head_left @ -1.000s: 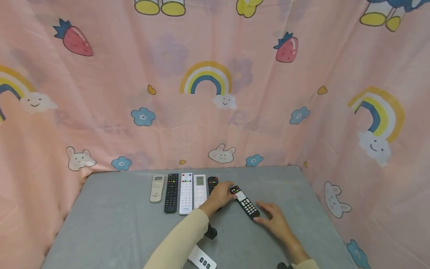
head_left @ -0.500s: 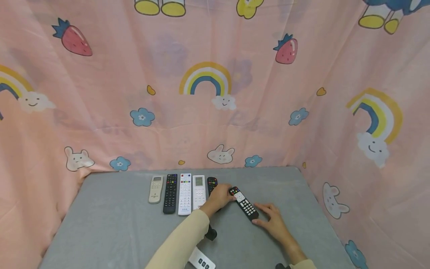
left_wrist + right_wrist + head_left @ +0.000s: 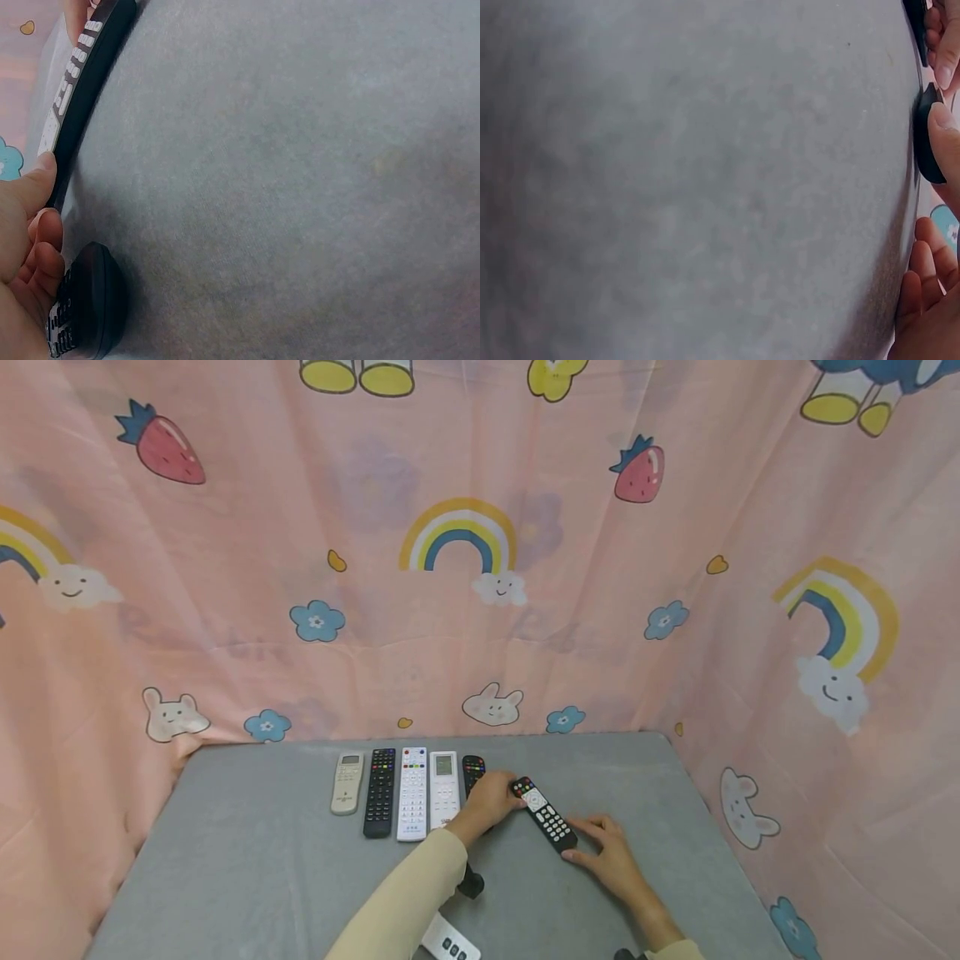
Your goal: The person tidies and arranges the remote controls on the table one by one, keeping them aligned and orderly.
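Note:
A black remote control (image 3: 551, 818) with white buttons lies aslant at the right end of the row, its lower end toward the right hand. My left hand (image 3: 491, 797) pinches its upper end, thumb on the face and the other fingers curled beneath, as the left wrist view shows. At the lower end, my right hand (image 3: 618, 864) holds the remote between thumb and index finger; its remaining fingers are loosely bent in the right wrist view. Just under the left hand is another black remote (image 3: 105, 300), partly hidden by that hand in the head view.
Left of the hands stands a row: a small beige remote (image 3: 347, 783), a long black remote (image 3: 379, 793), a white remote (image 3: 412, 793) and a white remote with a screen (image 3: 444, 785). Nearer, a white device (image 3: 452, 941) is partly behind the left sleeve. Grey cloth covers the table (image 3: 247, 852).
The right index finger has come in slightly to the side of the black remote. The left hand and the remotes keep their places; the head view has shifted a little.

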Demonstrator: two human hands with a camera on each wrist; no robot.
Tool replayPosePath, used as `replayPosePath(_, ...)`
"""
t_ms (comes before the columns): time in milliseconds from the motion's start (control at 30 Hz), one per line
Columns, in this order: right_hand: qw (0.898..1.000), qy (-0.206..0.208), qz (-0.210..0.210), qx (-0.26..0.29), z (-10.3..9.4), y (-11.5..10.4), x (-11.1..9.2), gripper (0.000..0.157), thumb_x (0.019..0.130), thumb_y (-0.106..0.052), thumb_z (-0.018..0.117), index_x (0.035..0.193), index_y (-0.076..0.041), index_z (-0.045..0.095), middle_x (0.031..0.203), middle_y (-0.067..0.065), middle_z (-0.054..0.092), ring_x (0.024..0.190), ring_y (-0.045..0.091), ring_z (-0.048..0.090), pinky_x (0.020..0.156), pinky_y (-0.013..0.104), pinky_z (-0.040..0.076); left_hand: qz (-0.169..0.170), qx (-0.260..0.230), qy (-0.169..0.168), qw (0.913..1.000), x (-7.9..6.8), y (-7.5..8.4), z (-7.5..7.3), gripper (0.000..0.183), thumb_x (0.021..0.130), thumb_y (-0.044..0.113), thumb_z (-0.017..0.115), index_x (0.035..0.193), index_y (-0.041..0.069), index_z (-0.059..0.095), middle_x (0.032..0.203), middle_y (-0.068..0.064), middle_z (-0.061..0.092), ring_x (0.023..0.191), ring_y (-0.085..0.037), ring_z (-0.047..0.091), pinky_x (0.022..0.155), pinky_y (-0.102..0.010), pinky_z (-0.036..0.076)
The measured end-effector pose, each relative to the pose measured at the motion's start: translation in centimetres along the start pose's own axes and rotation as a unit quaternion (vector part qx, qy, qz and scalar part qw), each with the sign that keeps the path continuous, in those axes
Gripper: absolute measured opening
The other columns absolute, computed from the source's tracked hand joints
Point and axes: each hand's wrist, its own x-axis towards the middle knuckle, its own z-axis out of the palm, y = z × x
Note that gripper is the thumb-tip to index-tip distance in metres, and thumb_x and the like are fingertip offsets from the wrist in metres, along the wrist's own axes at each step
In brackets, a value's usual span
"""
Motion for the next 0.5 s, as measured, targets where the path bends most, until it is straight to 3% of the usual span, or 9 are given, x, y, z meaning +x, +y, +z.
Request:
replayPosePath(200, 1.0, 0.008, -0.008, -0.002, 0.08, -0.11, 0.05, 0.054, 0.072, -0.028, 0.087, 0.122, -0.018, 0.071, 0.114, 0.006, 0.059, 0.11, 0.024, 0.047, 0.088, 0.035, 0.036, 0.002, -0.006, 0.002, 1.0, 0.0, -0.18, 0.15, 0.049, 0.083, 0.03, 0.079, 0.122, 0.003, 0.067, 0.093, -0.005, 0.073, 0.066, -0.006, 0.051, 0.064, -0.023, 0.047)
replayPosePath(367, 1.0, 0.015, -0.023, -0.003, 0.18, -0.14, 0.03, 0.052, 0.07, -0.027, 0.088, 0.119, -0.017, 0.072, 0.112, 0.005, 0.059, 0.109, 0.025, 0.048, 0.092, 0.04, 0.037, 0.008, 0.001, 0.008, 0.9999, 0.1, -0.31, 0.24, 0.047, 0.083, 0.03, 0.079, 0.12, 0.004, 0.069, 0.099, -0.006, 0.075, 0.067, -0.006, 0.052, 0.067, -0.024, 0.05)
replayPosePath(500, 0.999, 0.028, -0.042, -0.001, 0.33, -0.13, 0.01, 0.052, 0.069, -0.027, 0.088, 0.118, -0.017, 0.073, 0.109, 0.005, 0.06, 0.107, 0.025, 0.049, 0.093, 0.043, 0.038, 0.008, -0.003, 0.008, 0.9999, 0.18, -0.33, 0.2, 0.045, 0.084, 0.03, 0.079, 0.119, 0.004, 0.069, 0.088, -0.003, 0.073, 0.064, -0.006, 0.049, 0.063, -0.023, 0.046)
